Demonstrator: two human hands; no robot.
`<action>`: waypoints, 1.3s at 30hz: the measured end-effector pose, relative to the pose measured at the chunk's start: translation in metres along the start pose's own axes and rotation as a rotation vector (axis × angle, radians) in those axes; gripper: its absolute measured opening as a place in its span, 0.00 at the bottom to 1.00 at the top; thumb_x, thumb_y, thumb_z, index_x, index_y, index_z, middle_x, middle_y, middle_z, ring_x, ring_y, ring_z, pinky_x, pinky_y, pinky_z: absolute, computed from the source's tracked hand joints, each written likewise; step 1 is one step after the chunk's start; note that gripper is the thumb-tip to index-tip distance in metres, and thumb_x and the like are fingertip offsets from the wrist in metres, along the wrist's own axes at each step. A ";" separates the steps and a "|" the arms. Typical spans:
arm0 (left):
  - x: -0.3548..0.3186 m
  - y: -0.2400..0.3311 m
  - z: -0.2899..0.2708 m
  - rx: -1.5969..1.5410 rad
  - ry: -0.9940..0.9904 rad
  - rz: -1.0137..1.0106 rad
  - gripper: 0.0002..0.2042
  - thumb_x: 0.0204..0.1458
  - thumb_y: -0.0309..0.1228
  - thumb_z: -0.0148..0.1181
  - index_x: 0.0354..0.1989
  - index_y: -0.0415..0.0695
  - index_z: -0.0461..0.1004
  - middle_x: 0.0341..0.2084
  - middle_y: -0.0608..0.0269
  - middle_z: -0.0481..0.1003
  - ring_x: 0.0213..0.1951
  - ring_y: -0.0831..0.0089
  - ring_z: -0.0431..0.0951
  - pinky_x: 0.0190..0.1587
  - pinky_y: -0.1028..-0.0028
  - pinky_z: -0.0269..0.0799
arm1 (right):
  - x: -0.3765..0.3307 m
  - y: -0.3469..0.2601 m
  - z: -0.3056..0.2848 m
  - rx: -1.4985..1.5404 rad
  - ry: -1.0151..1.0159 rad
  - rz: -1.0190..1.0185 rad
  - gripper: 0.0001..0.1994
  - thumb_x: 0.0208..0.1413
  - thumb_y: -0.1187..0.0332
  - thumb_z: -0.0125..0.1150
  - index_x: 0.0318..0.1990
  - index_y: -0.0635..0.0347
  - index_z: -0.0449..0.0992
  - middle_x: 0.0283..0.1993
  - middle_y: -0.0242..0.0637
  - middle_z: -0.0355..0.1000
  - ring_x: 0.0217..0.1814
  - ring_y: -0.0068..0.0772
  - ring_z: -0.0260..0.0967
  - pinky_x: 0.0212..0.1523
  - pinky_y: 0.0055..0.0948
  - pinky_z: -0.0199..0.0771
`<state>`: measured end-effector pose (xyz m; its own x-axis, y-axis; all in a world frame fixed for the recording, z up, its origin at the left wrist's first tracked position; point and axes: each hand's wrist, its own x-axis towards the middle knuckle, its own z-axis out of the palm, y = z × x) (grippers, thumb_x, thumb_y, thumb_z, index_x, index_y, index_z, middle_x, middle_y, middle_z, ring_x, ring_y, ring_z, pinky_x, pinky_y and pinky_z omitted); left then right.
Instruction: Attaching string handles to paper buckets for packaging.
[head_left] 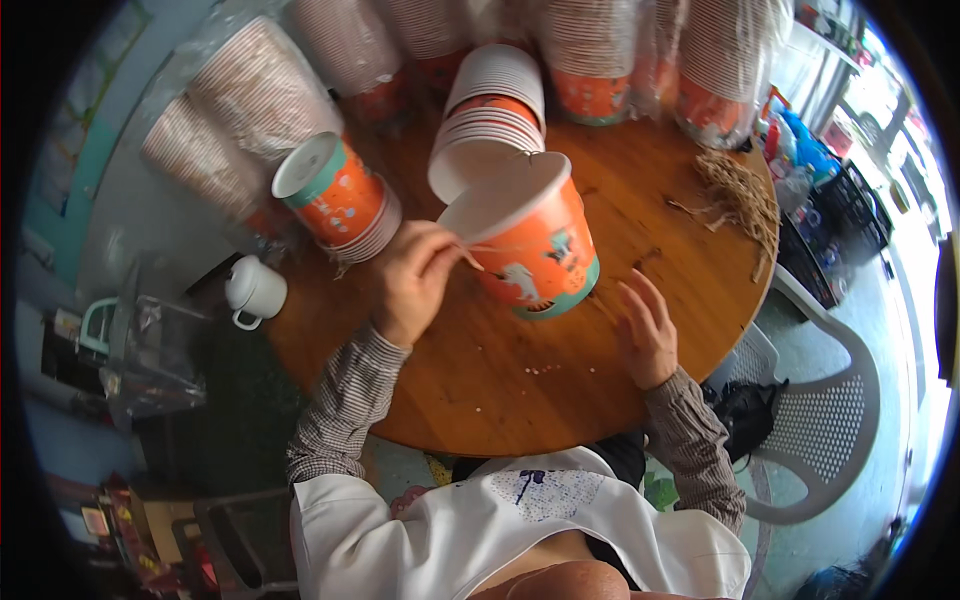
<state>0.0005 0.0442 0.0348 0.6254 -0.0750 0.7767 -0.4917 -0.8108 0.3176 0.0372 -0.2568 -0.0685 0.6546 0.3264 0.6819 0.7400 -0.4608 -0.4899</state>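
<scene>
A large orange paper bucket (535, 255) with a teal base band and white inside is tilted above the round wooden table, its mouth turned up and left. A thin tan cord (474, 262) runs at its left side, and my left hand (410, 285) pinches this cord between thumb and fingertips. To the right of the bucket, my right hand (650, 335) is open with its fingers apart, holding nothing. Behind the bucket lies a nested stack of similar buckets (490, 115). Another upside-down stack (335, 190) stands to the left.
Plastic-wrapped bucket stacks (590, 60) line the table's far edge. A bundle of tan cords (735, 195) lies at the right edge of the table (450, 410). A white lidded mug (255, 290) sits at the left edge. On the right are a plastic chair (820, 420) and black crates (850, 210).
</scene>
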 end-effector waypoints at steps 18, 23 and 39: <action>-0.086 -0.266 -0.110 -1.227 0.680 -1.236 0.04 0.58 0.25 0.56 0.38 0.38 0.75 0.30 0.60 0.77 0.30 0.73 0.77 0.35 0.77 0.79 | -0.005 0.002 0.005 0.036 -0.089 0.154 0.17 0.53 0.79 0.54 0.51 0.59 0.72 0.55 0.47 0.68 0.51 0.51 0.72 0.46 0.38 0.77; -0.107 -0.247 -0.083 -1.162 0.622 -1.328 0.03 0.56 0.27 0.60 0.36 0.42 0.75 0.28 0.66 0.76 0.30 0.76 0.77 0.37 0.78 0.77 | -0.005 0.003 0.005 0.010 -0.100 0.131 0.15 0.55 0.79 0.54 0.50 0.60 0.72 0.53 0.47 0.69 0.50 0.51 0.72 0.46 0.37 0.76; -0.051 -0.170 0.058 -0.427 0.107 -0.718 0.20 0.57 0.30 0.60 0.57 0.39 0.67 0.38 0.63 0.75 0.38 0.76 0.76 0.40 0.77 0.73 | 0.089 0.041 0.097 0.425 -0.047 0.381 0.15 0.57 0.72 0.58 0.52 0.61 0.72 0.43 0.37 0.75 0.40 0.27 0.73 0.42 0.25 0.73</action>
<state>0.0876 0.1523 -0.0906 0.8236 0.4480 0.3479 -0.1966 -0.3499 0.9159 0.1407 -0.1666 -0.0811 0.8865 0.2433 0.3936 0.4406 -0.1838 -0.8787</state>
